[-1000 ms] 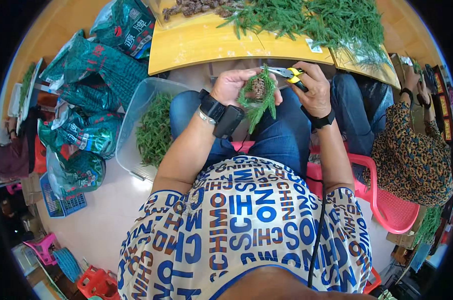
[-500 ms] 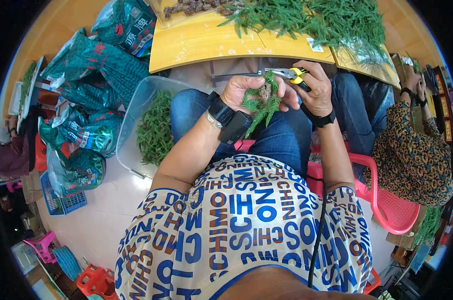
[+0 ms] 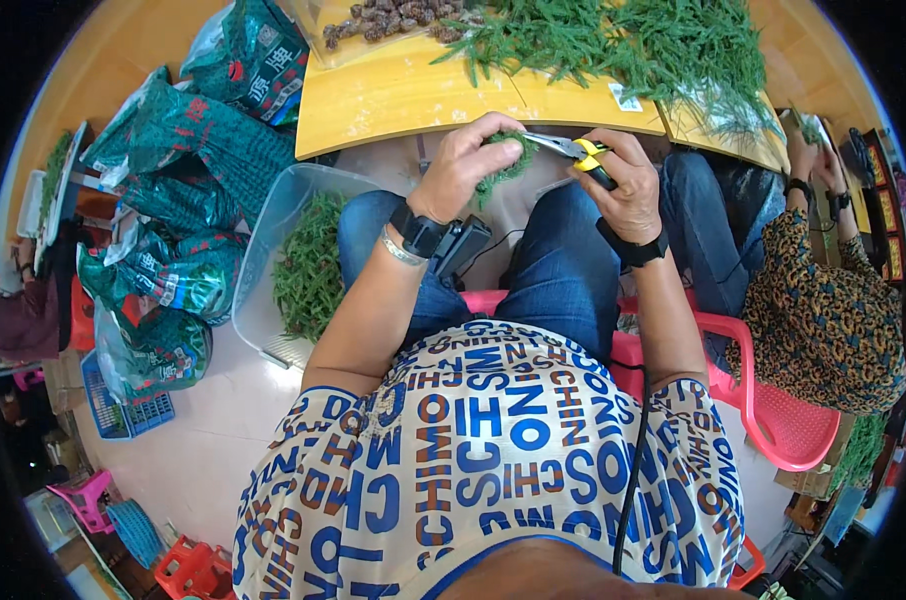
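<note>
My left hand [image 3: 465,170] is closed on a green artificial pine sprig [image 3: 501,178], thumb on top, the greenery hanging below the fingers. In my right hand [image 3: 625,186] are long-nose pliers [image 3: 563,146] with yellow and black handles. Their grey jaws point left and reach the top of the sprig beside my left fingers. Whether the tips grip a stem is too small to tell. Both hands are over my lap, just in front of the yellow table [image 3: 393,105].
Green sprigs [image 3: 663,55] and brown pine cones [image 3: 398,18] lie on the table. A clear plastic bin [image 3: 258,235] of greenery stands by my left leg, with green plastic bags [image 3: 183,130] beyond it. A co-worker [image 3: 823,300] sits at the right near a pink chair [image 3: 783,410].
My left hand has turned over and moved up toward the table with the sprig. The pliers have swung so that their jaws meet the sprig beside my left fingers.
</note>
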Demonstrator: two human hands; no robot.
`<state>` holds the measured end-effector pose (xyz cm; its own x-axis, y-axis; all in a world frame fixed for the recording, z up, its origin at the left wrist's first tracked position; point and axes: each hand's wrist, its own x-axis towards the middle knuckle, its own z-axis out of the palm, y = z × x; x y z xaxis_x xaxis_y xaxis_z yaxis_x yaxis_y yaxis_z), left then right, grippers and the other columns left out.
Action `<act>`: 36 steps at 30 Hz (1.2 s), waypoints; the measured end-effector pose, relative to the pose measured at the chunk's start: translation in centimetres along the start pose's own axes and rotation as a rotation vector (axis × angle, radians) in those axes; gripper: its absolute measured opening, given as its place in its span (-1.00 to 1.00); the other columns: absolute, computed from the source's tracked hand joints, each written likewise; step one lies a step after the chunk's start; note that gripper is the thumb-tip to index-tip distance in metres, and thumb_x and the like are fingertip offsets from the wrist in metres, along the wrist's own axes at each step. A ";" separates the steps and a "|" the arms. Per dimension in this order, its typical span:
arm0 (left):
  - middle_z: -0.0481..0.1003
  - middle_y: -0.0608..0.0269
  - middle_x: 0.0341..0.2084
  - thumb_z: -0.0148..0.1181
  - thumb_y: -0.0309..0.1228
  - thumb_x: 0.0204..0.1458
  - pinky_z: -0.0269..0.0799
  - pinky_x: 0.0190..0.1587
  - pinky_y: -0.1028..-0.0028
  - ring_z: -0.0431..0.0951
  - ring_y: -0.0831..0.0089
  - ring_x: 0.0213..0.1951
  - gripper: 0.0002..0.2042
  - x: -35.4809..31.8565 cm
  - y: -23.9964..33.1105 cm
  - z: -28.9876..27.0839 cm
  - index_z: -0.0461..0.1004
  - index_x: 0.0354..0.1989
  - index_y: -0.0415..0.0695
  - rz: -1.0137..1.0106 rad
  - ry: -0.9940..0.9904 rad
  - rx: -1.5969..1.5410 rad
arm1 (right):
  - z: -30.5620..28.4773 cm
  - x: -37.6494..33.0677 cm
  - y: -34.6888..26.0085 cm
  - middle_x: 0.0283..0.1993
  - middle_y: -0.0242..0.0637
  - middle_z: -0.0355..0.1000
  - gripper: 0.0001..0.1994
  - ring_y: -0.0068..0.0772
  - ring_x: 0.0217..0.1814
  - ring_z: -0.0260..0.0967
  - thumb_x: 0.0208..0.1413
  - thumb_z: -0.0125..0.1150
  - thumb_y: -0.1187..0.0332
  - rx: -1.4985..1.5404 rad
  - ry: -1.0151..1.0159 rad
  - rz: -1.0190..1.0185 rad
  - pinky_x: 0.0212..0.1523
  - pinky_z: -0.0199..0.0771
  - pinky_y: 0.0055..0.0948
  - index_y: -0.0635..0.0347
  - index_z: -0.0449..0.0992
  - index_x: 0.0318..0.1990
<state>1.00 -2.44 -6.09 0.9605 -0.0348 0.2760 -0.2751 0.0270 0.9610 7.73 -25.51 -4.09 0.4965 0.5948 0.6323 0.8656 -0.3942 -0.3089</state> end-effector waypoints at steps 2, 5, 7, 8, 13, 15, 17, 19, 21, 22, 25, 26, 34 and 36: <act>0.43 0.35 -0.46 0.22 -0.36 0.01 0.39 -0.27 0.52 0.45 0.61 -0.37 -0.75 0.1 0.2 -0.1 0.44 -0.18 -0.20 -0.072 0.019 -0.172 | -0.1 0.0 -0.1 -0.13 -0.22 0.46 -0.77 -0.18 -0.11 0.41 -0.21 0.40 0.47 -0.021 -0.001 -0.005 -0.12 0.42 -0.35 0.28 0.56 -0.32; 0.44 0.34 -0.43 0.22 -0.37 0.00 0.38 -0.20 0.50 0.45 0.61 -0.30 -0.77 -0.1 0.5 0.0 0.43 -0.22 -0.21 -0.122 0.092 -0.165 | -0.2 0.2 -0.2 -0.13 -0.22 0.46 -0.77 -0.18 -0.11 0.41 -0.20 0.41 0.47 -0.045 0.002 0.003 -0.12 0.42 -0.35 0.27 0.56 -0.32; 0.45 0.34 -0.42 0.23 -0.38 -0.01 0.37 -0.16 0.48 0.46 0.61 -0.27 -0.78 -0.2 0.5 0.1 0.42 -0.24 -0.22 -0.148 0.126 -0.162 | -0.1 0.2 -0.2 -0.13 -0.22 0.46 -0.77 -0.18 -0.11 0.41 -0.20 0.41 0.47 -0.059 0.005 0.010 -0.12 0.42 -0.35 0.27 0.56 -0.32; 0.45 0.33 -0.41 0.22 -0.38 -0.01 0.38 -0.17 0.48 0.46 0.60 -0.26 -0.78 -0.2 0.4 0.2 0.41 -0.25 -0.22 -0.056 0.179 0.047 | 0.0 0.1 -0.3 -0.13 -0.21 0.46 -0.77 -0.18 -0.12 0.41 -0.20 0.41 0.47 -0.055 0.007 0.019 -0.13 0.41 -0.35 0.28 0.56 -0.32; 0.47 0.28 -0.39 0.20 -0.42 0.02 0.42 -0.25 0.51 0.49 0.55 -0.33 -0.81 0.3 0.2 0.1 0.39 -0.24 -0.21 0.400 0.339 0.620 | 0.4 -0.2 -0.8 -0.14 -0.20 0.46 -0.79 -0.18 -0.15 0.43 -0.18 0.41 0.48 0.029 0.013 0.081 -0.14 0.41 -0.37 0.30 0.55 -0.33; 0.48 0.26 -0.39 0.18 -0.44 0.03 0.43 -0.29 0.52 0.49 0.55 -0.36 -0.83 0.2 0.3 0.3 0.39 -0.24 -0.20 0.536 0.366 0.695 | 0.5 -0.4 -1.0 -0.15 -0.19 0.46 -0.79 -0.18 -0.16 0.43 -0.17 0.41 0.48 0.067 0.014 0.105 -0.15 0.41 -0.38 0.31 0.55 -0.33; 0.49 0.25 -0.39 0.18 -0.44 0.05 0.43 -0.34 0.55 0.49 0.54 -0.41 -0.84 -0.4 0.8 1.1 0.40 -0.24 -0.20 0.172 0.299 0.173 | 0.6 -0.7 -1.1 -0.16 -0.19 0.45 -0.80 -0.22 -0.18 0.43 -0.14 0.40 0.47 0.131 0.001 0.155 -0.17 0.40 -0.40 0.33 0.55 -0.33; 0.49 0.24 -0.40 0.17 -0.45 0.05 0.44 -0.37 0.57 0.49 0.54 -0.44 -0.85 -0.7 0.9 1.4 0.40 -0.23 -0.20 -0.012 0.257 -0.088 | 0.7 -0.9 -1.1 -0.16 -0.19 0.45 -0.80 -0.24 -0.19 0.43 -0.13 0.40 0.47 0.163 -0.005 0.181 -0.18 0.39 -0.42 0.35 0.54 -0.33; 0.50 0.26 -0.40 0.18 -0.45 0.05 0.43 -0.37 0.57 0.49 0.57 -0.44 -0.84 -0.9 1.0 1.3 0.41 -0.22 -0.20 -0.178 0.196 -0.407 | 0.8 -1.1 -1.0 -0.17 -0.19 0.45 -0.80 -0.30 -0.20 0.42 -0.10 0.40 0.45 0.252 -0.044 0.244 -0.18 0.38 -0.44 0.36 0.54 -0.34; 0.51 0.27 -0.40 0.18 -0.46 0.06 0.43 -0.36 0.58 0.49 0.58 -0.44 -0.84 -0.9 1.0 1.3 0.42 -0.21 -0.20 -0.262 0.163 -0.566 | 0.8 -1.1 -1.0 -0.17 -0.20 0.45 -0.80 -0.32 -0.20 0.41 -0.09 0.40 0.43 0.297 -0.063 0.276 -0.19 0.37 -0.46 0.36 0.54 -0.35; 0.51 0.28 -0.41 0.18 -0.45 0.05 0.43 -0.37 0.58 0.49 0.58 -0.45 -0.82 -0.9 0.6 1.0 0.43 -0.18 -0.20 -0.234 0.163 -0.560 | 0.8 -1.2 -0.9 -0.18 -0.22 0.45 -0.78 -0.38 -0.21 0.39 -0.07 0.40 0.39 0.373 -0.103 0.286 -0.20 0.35 -0.48 0.37 0.53 -0.35; 0.51 0.28 -0.41 0.19 -0.45 0.05 0.43 -0.37 0.58 0.49 0.59 -0.45 -0.81 -0.9 0.5 1.0 0.43 -0.17 -0.20 -0.219 0.163 -0.557 | 0.8 -1.2 -0.9 -0.19 -0.24 0.45 -0.77 -0.41 -0.22 0.38 -0.05 0.40 0.37 0.411 -0.122 0.290 -0.21 0.34 -0.49 0.37 0.53 -0.36; 0.50 0.31 -0.40 0.17 -0.41 0.05 0.43 -0.31 0.51 0.48 0.52 -0.42 -0.82 -1.0 0.3 0.5 0.45 -0.20 -0.20 -0.196 0.153 -0.482 | 0.7 -1.4 -1.1 -0.27 -0.36 0.43 -0.77 -0.60 -0.32 0.33 0.02 0.35 0.30 0.805 -0.353 0.492 -0.34 0.28 -0.57 0.31 0.53 -0.33; 0.50 0.31 -0.39 0.17 -0.40 0.05 0.42 -0.31 0.52 0.47 0.53 -0.42 -0.82 -1.0 0.3 0.2 0.46 -0.21 -0.19 -0.181 0.152 -0.432 | 0.6 -1.7 -0.9 -0.29 -0.35 0.42 -0.77 -0.60 -0.35 0.33 0.04 0.32 0.28 0.902 -0.415 0.592 -0.37 0.28 -0.57 0.30 0.53 -0.32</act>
<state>-0.07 -2.56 -6.04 0.9953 0.0685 0.0683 -0.0918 0.4470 0.8898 6.13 -25.71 -5.26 0.6785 0.7345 -0.0112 0.1398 -0.1440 -0.9796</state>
